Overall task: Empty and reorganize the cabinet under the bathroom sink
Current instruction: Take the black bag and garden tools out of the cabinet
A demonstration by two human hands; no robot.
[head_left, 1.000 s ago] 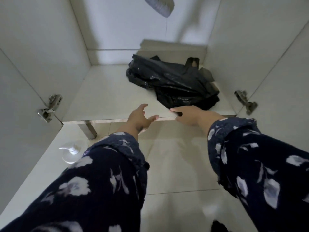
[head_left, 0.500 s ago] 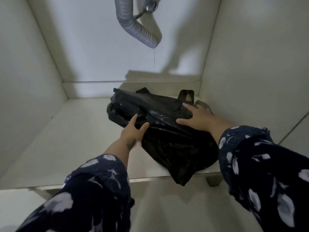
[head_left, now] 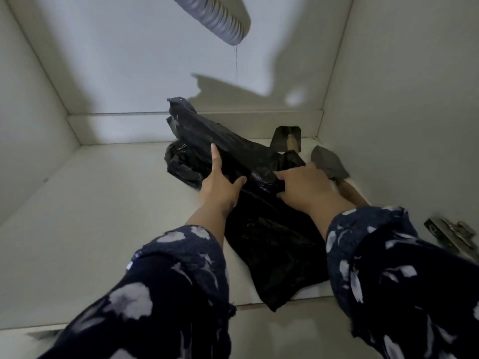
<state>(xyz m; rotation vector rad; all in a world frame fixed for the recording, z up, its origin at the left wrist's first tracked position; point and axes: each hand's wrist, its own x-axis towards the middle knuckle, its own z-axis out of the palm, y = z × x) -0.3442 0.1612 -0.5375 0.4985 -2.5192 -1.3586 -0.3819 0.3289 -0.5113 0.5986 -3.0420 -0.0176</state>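
A crumpled black plastic bag (head_left: 261, 229) lies on the pale cabinet floor (head_left: 103, 216), toward the right, with one corner hanging over the front edge. My left hand (head_left: 220, 182) grips a raised fold of the bag, index finger stretched along it, thumb underneath. My right hand (head_left: 303, 185) presses on the bag's middle, with its fingers curled into the plastic. The bag's far end (head_left: 186, 117) is lifted off the floor. Its handles (head_left: 286, 138) stick up near the back right corner. What the bag holds is hidden.
A grey corrugated drain hose (head_left: 220, 19) hangs from above at the back. White cabinet walls close in on the left, back and right. A metal door hinge (head_left: 451, 234) is fixed to the right wall near the front.
Both hands went from the shelf's front edge into the cabinet and onto the bag. Since half a second ago the left hand has closed on a fold and raised the bag's far end.
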